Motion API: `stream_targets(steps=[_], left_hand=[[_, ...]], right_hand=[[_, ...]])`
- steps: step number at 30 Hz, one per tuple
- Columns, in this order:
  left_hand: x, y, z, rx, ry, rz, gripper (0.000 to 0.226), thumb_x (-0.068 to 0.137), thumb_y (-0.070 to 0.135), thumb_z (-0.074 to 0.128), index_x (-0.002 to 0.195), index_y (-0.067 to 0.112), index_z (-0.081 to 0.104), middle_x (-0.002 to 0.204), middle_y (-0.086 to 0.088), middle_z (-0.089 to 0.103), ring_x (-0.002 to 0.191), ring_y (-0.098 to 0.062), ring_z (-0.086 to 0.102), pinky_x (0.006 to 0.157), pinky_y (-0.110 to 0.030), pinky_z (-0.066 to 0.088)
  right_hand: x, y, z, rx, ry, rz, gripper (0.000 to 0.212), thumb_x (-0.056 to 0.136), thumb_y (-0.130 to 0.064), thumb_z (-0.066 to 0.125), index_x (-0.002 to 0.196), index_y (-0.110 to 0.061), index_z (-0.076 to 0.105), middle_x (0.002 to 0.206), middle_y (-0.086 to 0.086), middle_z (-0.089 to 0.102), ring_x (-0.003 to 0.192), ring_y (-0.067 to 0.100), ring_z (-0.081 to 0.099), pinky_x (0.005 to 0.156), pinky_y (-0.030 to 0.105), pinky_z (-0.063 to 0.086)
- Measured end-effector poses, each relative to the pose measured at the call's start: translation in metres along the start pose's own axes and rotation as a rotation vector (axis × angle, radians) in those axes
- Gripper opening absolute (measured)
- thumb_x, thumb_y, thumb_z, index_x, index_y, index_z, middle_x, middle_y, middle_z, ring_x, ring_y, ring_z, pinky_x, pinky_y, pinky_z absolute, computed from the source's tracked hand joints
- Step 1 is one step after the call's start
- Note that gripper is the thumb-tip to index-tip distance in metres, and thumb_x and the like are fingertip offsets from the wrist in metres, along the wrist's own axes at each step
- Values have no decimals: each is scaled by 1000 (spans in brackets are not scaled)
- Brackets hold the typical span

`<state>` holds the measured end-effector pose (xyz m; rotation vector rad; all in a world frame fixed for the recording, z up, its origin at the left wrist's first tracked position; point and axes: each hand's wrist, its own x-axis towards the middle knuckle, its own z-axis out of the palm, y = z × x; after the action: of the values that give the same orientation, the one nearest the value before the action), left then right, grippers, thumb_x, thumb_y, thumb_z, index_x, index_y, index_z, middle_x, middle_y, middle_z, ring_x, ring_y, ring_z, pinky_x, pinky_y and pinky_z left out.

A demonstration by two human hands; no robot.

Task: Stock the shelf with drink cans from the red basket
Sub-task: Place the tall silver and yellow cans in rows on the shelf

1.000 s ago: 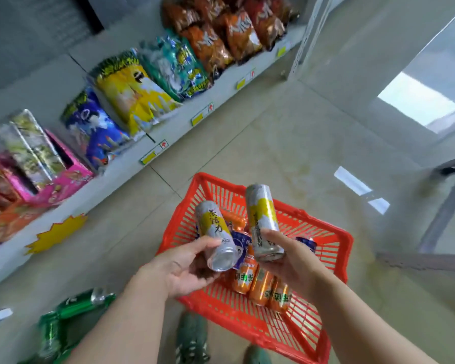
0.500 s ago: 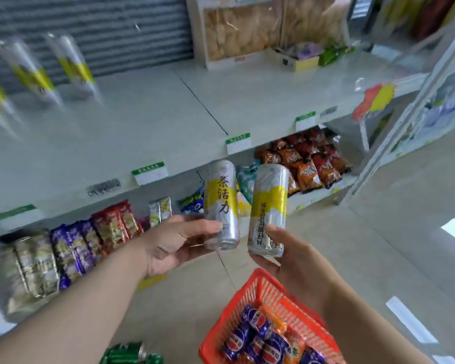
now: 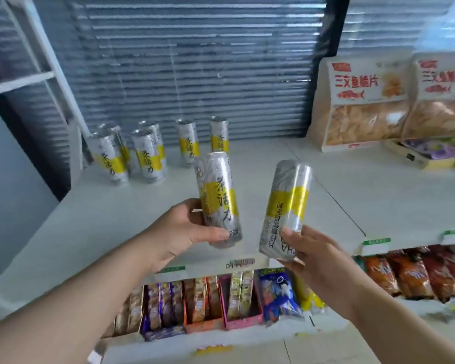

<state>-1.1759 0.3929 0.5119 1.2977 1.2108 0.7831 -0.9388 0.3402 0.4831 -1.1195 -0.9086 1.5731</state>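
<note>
My left hand (image 3: 179, 233) clamps the left can (image 3: 220, 195), my right hand (image 3: 318, 253) the right can (image 3: 286, 206), fingers (image 3: 296, 239) covering its base. Shelved cans (image 3: 147, 156) blur.

We face a grey slatted shutter (image 3: 195, 74) across the back, light glinting on its slats. Left of the shutter stand a white frame (image 3: 19, 82) and a pale panel (image 3: 11, 193); right of it, a dark upright strip (image 3: 332, 24); below it, the white shelf (image 3: 103, 219).
</note>
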Motion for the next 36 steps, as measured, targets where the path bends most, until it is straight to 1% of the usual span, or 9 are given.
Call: stream_targets(steps=[6, 9, 14, 20, 22, 26, 29, 31, 36], left_hand=[[26, -17, -88, 113, 182, 66, 61, 62, -11, 81, 113, 13, 56, 99, -5, 74, 93, -18, 71, 84, -32, 56], [39, -30, -115, 167, 228, 78, 61, 62, -13, 80, 111, 12, 54, 99, -5, 73, 90, -15, 71, 79, -25, 57], [60, -51, -132, 204, 269, 91, 59, 62, -14, 78, 109, 11, 52, 97, -8, 71, 89, -21, 70, 81, -32, 58], [75, -63, -134, 257, 303, 99, 66, 48, 9, 83, 105, 22, 53, 97, 0, 71, 94, -16, 69, 92, -42, 53], [78, -67, -135, 240, 316, 103, 65, 47, 10, 82, 103, 25, 52, 98, 1, 71, 96, -15, 68, 94, -43, 52], [80, -70, -136, 287, 309, 106, 63, 55, 4, 86, 103, 28, 52, 101, 6, 70, 99, -6, 66, 99, -40, 50], [75, -62, -139, 364, 281, 116, 79, 46, 25, 90, 116, 25, 52, 114, 8, 67, 111, -6, 61, 104, -40, 45], [65, -46, -142, 387, 293, 139, 88, 47, 30, 93, 124, 29, 49, 124, 10, 61, 116, -6, 57, 105, -39, 44], [35, 23, -145, 413, 359, 367, 94, 49, 48, 81, 134, 46, 42, 132, 15, 53, 109, -3, 58, 91, -29, 50]], right_hand=[[82, 7, 54, -369, 92, -60, 21, 85, -16, 71, 106, -11, 70, 103, 9, 75, 106, 27, 67, 98, 38, 49], [117, 12, 73, -491, 94, -96, 24, 86, -12, 71, 108, -17, 66, 100, 1, 75, 100, 21, 68, 84, 30, 51], [148, 25, 89, -633, 120, -189, 32, 82, -8, 73, 111, -17, 61, 99, 1, 73, 96, 20, 68, 89, 39, 54], [158, 35, 86, -705, 101, -236, 39, 79, -6, 75, 108, -26, 57, 101, -5, 71, 97, 13, 68, 93, 39, 53], [160, 37, 84, -707, 96, -235, 42, 77, -7, 78, 107, -27, 57, 102, -6, 71, 97, 13, 68, 93, 40, 53], [162, 41, 79, -704, 81, -231, 48, 60, -28, 79, 103, -32, 57, 100, -5, 72, 97, 16, 68, 93, 47, 53], [163, 42, 75, -724, 67, -219, 52, 55, -38, 77, 104, -35, 57, 101, -8, 72, 98, 15, 68, 92, 47, 53], [163, 43, 74, -746, 70, -211, 48, 62, -30, 80, 103, -37, 56, 101, -8, 72, 97, 15, 68, 91, 47, 53], [163, 43, 74, -796, 67, -223, 41, 73, -16, 79, 98, -36, 53, 97, -8, 71, 93, 15, 68, 88, 47, 55]])
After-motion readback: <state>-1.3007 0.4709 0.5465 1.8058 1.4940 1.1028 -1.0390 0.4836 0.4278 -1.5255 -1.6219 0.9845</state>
